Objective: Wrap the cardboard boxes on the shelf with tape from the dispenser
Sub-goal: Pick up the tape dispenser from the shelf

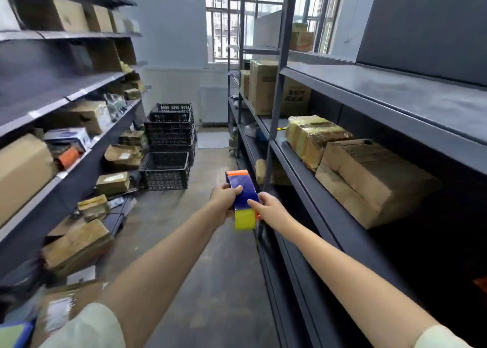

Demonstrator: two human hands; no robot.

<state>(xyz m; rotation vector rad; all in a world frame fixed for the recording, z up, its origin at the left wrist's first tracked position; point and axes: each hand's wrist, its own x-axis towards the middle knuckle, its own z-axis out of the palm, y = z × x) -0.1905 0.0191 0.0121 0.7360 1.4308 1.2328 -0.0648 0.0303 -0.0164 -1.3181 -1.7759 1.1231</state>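
A tape dispenser (243, 189) with a blue body, orange end and yellowish tape roll is held out in the aisle in front of me. My left hand (224, 200) grips its left side, thumb on top. My right hand (267, 208) holds the right side, a finger lying on the blue face. On the right shelf (303, 168) sits a plain cardboard box (369, 181), and behind it a box wrapped in shiny tape (313, 136).
Dark metal racks line both sides of a narrow aisle. The left rack (79, 160) carries several parcels and boxes. Stacked black plastic crates (168, 144) stand on the floor at the far end, below a barred window (224, 21). A tall carton (266, 89) sits further along the right rack.
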